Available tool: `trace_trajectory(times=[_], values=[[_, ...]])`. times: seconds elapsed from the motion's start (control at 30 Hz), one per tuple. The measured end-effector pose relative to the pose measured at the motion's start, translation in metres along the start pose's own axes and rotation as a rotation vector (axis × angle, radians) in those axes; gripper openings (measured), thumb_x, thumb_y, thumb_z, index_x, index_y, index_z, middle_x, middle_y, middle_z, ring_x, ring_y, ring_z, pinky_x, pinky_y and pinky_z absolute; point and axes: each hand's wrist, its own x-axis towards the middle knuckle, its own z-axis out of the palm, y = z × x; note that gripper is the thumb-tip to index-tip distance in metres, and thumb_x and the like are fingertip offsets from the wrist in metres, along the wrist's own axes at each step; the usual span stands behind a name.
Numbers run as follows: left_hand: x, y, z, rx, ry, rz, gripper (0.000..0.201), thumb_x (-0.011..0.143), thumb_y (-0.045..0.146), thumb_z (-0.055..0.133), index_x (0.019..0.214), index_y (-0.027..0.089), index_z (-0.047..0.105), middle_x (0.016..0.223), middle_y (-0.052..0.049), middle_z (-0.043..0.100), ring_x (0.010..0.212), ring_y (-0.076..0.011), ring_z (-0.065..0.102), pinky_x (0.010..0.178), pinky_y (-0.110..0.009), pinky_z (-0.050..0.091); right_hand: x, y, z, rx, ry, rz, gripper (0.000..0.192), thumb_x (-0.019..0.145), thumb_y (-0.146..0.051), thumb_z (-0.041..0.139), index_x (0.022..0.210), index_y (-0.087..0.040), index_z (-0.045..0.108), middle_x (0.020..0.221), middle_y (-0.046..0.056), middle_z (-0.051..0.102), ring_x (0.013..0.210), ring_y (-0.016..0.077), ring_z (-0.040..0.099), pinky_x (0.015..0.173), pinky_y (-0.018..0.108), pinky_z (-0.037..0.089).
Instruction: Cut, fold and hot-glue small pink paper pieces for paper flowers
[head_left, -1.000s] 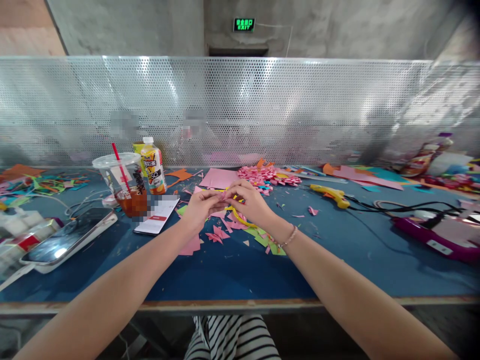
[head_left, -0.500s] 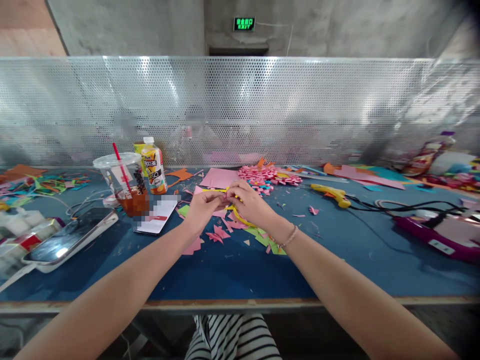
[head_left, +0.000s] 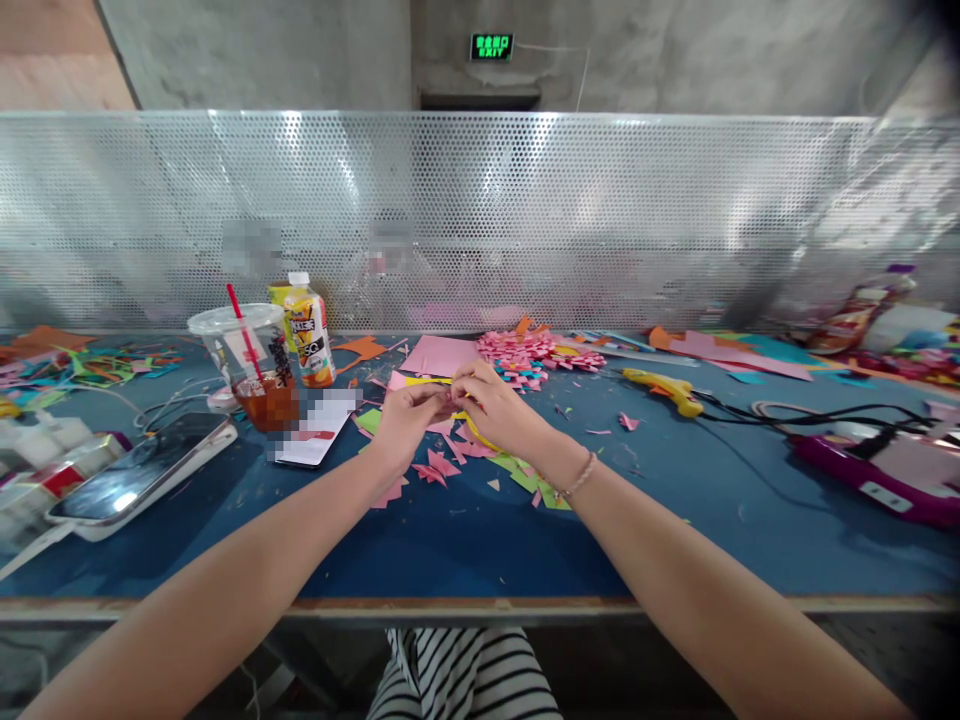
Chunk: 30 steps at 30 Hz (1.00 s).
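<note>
A small pink paper piece (head_left: 451, 397) is held up in front of the person, above the middle of the table (head_left: 420, 555); the left hand (head_left: 411, 418) pinches it from one side and the right hand (head_left: 496, 408) from the other, the two hands together at the fingertips, which hide most of its shape; a bracelet (head_left: 581, 475) circles the right wrist; just beneath the right hand shows a curved yellow thing (head_left: 480, 436), partly covered; nearer the person lie folded pink scraps (head_left: 436, 467), with green paper (head_left: 529, 484) to their right; beyond the hands are a flat pink sheet (head_left: 437, 355) and, just beside it, a heap of pink folded pieces (head_left: 517, 348); to the left stand a clear cup (head_left: 262, 400) with a red straw (head_left: 244, 325) and a bottle (head_left: 313, 345), with one phone (head_left: 319, 440) near the cup and another (head_left: 150, 475) farther left; to the right lie a yellow tool (head_left: 664, 387) with a dark cord and a purple object (head_left: 862, 483); a perforated metal screen (head_left: 622, 210) stands along the far edge, below a green exit sign (head_left: 492, 47).
</note>
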Motion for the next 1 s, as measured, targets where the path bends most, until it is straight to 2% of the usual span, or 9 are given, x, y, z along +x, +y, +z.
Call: trace_trajectory(times=[0.27, 0.53, 0.7, 0.87, 1.0], values=[[0.000, -0.003, -0.001, 0.028, -0.003, 0.020, 0.019, 0.066, 0.029, 0.065, 0.078, 0.015, 0.067, 0.076, -0.004, 0.068, 0.073, -0.0162, 0.064, 0.083, -0.037, 0.048, 0.000, 0.000, 0.004, -0.017, 0.034, 0.032, 0.018, 0.082, -0.010, 0.040, 0.075, -0.020, 0.054, 0.086, 0.008, 0.049, 0.087, 0.0204, 0.046, 0.082, 0.041, 0.041], [0.000, -0.004, -0.001, 0.056, -0.041, 0.066, 0.024, 0.066, 0.031, 0.065, 0.083, 0.014, 0.067, 0.080, -0.005, 0.069, 0.077, -0.0166, 0.064, 0.083, -0.036, 0.047, 0.003, -0.004, 0.004, 0.029, 0.088, 0.189, 0.016, 0.076, -0.007, 0.043, 0.066, -0.018, 0.048, 0.077, 0.006, 0.052, 0.079, 0.0173, 0.050, 0.073, 0.033, 0.043], [0.002, -0.006, -0.004, 0.069, -0.059, 0.090, 0.030, 0.062, 0.029, 0.070, 0.087, 0.014, 0.066, 0.075, -0.005, 0.068, 0.075, -0.0171, 0.063, 0.080, -0.036, 0.048, 0.003, 0.001, 0.004, 0.253, 0.102, 0.417, 0.006, 0.071, -0.015, 0.055, 0.074, -0.019, 0.051, 0.072, 0.002, 0.058, 0.068, 0.0141, 0.057, 0.064, 0.030, 0.047], [0.002, 0.000, -0.003, -0.022, -0.048, 0.058, 0.029, 0.059, 0.027, 0.072, 0.083, 0.013, 0.067, 0.077, -0.006, 0.069, 0.076, -0.0169, 0.064, 0.082, -0.035, 0.047, 0.005, -0.001, 0.007, 0.466, 0.201, 0.466, 0.020, 0.069, -0.014, 0.057, 0.086, -0.019, 0.049, 0.086, 0.005, 0.060, 0.079, 0.0150, 0.060, 0.070, 0.031, 0.050], [0.001, 0.006, -0.002, -0.052, -0.021, 0.001, 0.026, 0.056, 0.024, 0.074, 0.077, 0.012, 0.067, 0.077, -0.007, 0.069, 0.075, -0.0167, 0.064, 0.082, -0.035, 0.046, 0.008, -0.004, 0.010, 0.622, 0.237, 0.557, 0.026, 0.066, -0.014, 0.060, 0.088, -0.018, 0.048, 0.089, 0.005, 0.059, 0.075, 0.0135, 0.060, 0.068, 0.030, 0.051]])
